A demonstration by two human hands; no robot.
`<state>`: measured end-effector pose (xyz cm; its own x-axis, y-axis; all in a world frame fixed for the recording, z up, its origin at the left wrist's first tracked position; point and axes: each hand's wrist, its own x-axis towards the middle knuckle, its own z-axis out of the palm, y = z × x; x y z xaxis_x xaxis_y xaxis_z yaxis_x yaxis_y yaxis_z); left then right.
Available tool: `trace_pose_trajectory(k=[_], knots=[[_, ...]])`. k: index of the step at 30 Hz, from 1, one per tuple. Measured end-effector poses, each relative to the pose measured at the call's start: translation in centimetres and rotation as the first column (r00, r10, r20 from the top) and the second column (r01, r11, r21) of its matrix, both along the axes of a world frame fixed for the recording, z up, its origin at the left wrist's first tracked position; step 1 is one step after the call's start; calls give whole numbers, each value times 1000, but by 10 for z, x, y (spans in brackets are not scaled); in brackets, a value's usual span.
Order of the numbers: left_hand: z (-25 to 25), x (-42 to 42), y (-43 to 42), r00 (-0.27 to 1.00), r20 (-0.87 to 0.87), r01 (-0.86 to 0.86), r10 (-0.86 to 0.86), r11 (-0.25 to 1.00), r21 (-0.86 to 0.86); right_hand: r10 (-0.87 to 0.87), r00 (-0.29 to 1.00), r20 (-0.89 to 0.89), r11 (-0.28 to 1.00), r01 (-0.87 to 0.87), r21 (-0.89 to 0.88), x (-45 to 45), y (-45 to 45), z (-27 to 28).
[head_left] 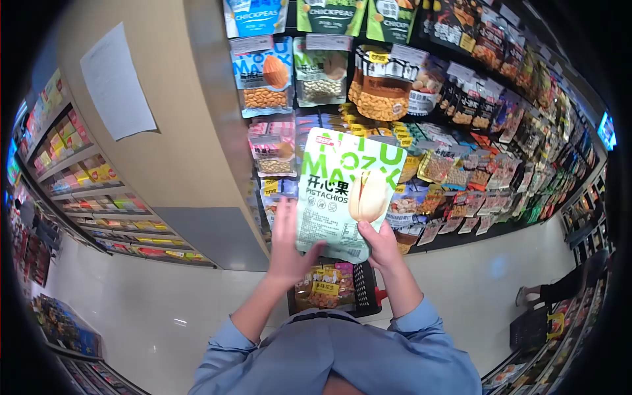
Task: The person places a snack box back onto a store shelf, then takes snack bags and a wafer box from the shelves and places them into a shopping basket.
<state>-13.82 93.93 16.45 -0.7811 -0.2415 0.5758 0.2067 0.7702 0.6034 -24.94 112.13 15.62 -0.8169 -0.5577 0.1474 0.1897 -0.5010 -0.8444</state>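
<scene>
A pale green bag of pistachios (326, 220) is held up in front of me, its printed face toward me and tilted slightly. My right hand (383, 245) grips its lower right edge, thumb on the front. On the other side, my left hand (287, 243) has its fingers stretched out beside the bag's lower left edge. Its thumb lies close to the bag's bottom corner; whether it touches I cannot tell. Below the bag is a black shopping basket (360, 289) with a red part, and in it a bag of snacks (320, 289) with a yellow label.
Shelves of hanging nut bags (266, 82) rise ahead and curve to the right. A wooden end panel (158, 85) bearing a white paper sheet (117, 82) stands at left. Another person's leg (553, 293) shows at right near a dark basket (528, 329).
</scene>
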Motion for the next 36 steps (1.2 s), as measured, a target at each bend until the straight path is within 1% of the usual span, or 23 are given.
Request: trace_pose_trajectory(k=[1,2,3,5,6,9,10,12,14,17,21,24,26,29,30,32,33,35,36], knots=[[5,-1,1,1000,-1,-10,10,994,112,41,999,-9,999,-41,-15,-2,10,0],[-6,-9,3,986,-87,168,-144,880,445,64,998,4,998,-64,-3,-6,18,-3],[-12,-10,7,965,-22,219,-261,759,613,82,997,-2,996,-82,28,-11,26,-9],[-17,-9,15,871,27,218,-491,435,874,128,992,-20,988,-126,84,-23,38,-17],[-21,-10,30,909,-52,223,-413,378,899,122,992,-28,988,-119,95,-23,42,-13],[-32,-12,49,916,-77,232,-393,365,902,82,985,-154,975,-47,215,-28,56,-16],[-36,-12,54,929,-41,201,-369,408,891,88,988,-129,977,-60,206,-27,59,-21],[-34,-8,62,942,-23,178,-334,441,880,105,990,-97,978,-85,191,-27,60,-22],[-33,-8,67,958,-2,148,-285,490,859,99,989,-107,975,-75,209,-23,60,-18],[-26,-3,71,979,65,79,-195,648,758,96,981,-166,972,-57,230,-21,55,-8],[-30,-2,74,985,68,52,-160,643,764,83,969,-231,963,-19,268,-23,52,-15],[-35,-2,74,986,73,39,-148,639,768,61,967,-246,933,32,358,-19,53,-12],[-43,-3,75,986,95,16,-135,650,760,101,979,-177,943,-37,331,-22,51,-18],[-63,-2,76,981,115,-7,-154,571,821,173,982,-73,935,-141,326,-19,54,-21],[-66,0,78,981,99,-9,-165,475,880,195,980,-40,929,-171,327,-17,56,-22],[-72,3,82,980,70,-18,-185,265,964,166,972,-165,909,-86,407,-16,58,-41],[-72,4,82,978,53,-5,-202,229,973,158,962,-223,894,-44,445,-18,58,-52],[-74,12,80,974,21,13,-224,150,989,160,970,-183,881,-56,470,-28,59,-73],[-72,14,79,977,28,14,-213,193,981,163,973,-163,874,-66,482,-28,58,-72]])
